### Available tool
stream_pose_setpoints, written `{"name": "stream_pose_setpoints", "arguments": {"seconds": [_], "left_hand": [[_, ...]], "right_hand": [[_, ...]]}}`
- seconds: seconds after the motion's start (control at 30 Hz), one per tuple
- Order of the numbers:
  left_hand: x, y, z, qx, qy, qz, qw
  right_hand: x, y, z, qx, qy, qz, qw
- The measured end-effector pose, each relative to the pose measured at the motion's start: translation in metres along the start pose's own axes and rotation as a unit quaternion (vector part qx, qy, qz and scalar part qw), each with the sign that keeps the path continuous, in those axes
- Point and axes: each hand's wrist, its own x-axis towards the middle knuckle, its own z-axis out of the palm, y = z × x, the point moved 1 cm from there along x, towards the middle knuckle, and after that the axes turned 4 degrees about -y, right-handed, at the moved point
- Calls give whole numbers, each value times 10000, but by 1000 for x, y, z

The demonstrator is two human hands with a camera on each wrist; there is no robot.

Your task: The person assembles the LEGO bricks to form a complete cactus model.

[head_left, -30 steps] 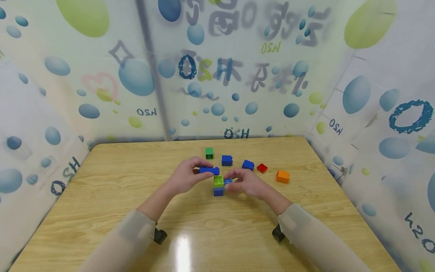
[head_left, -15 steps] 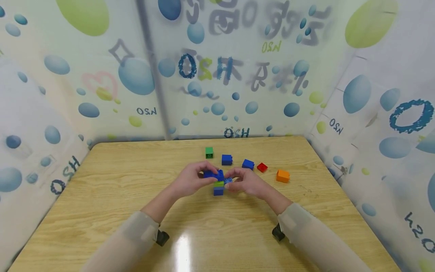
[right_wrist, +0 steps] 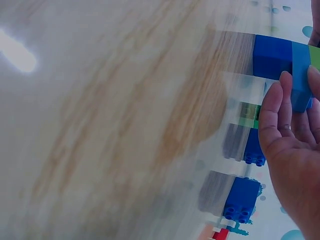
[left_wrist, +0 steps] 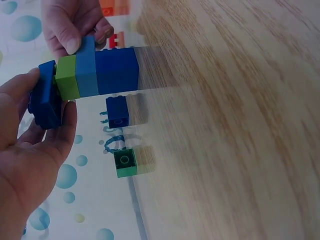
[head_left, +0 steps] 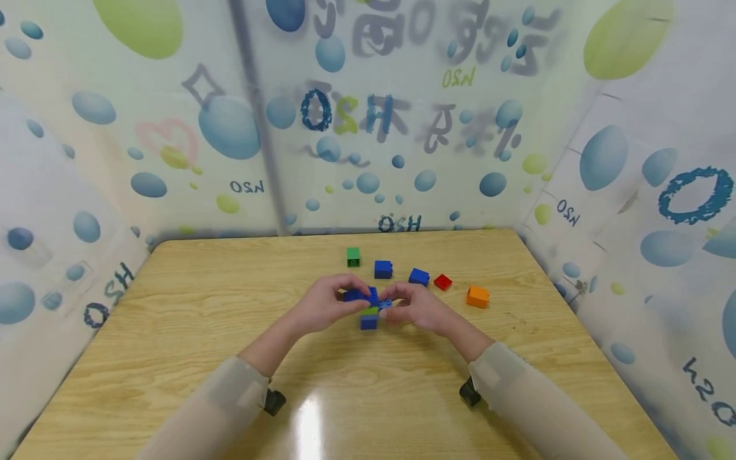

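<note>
At mid-frame in the head view, the left hand pinches a dark-blue toy brick, tilted atop a lime-green brick, while the right hand pinches the lighter-blue brick beneath, an apparent stacking step calling for levelling, then pressing down.

Showing a wood-grained table with rounded far corners, reflecting an elongated white glare near the front. Closing off the far edge with a pale back wall, flanking both ends with side walls. Displaying blue and green ovals, reversed lettering and a grey, near-vertical band.
</note>
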Motion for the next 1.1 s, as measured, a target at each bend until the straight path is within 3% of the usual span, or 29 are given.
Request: {"name": "stream_pose_setpoints", "arguments": {"seconds": [0.5,1.1], "left_hand": [[1,2,1,503,-10,-14,9987],[3,-3,7,6,208,-319,9993]], "right_hand": [[0,0,0,46,-62,9,10000],[-2,0,1,67,-16,-15,10000]]}}
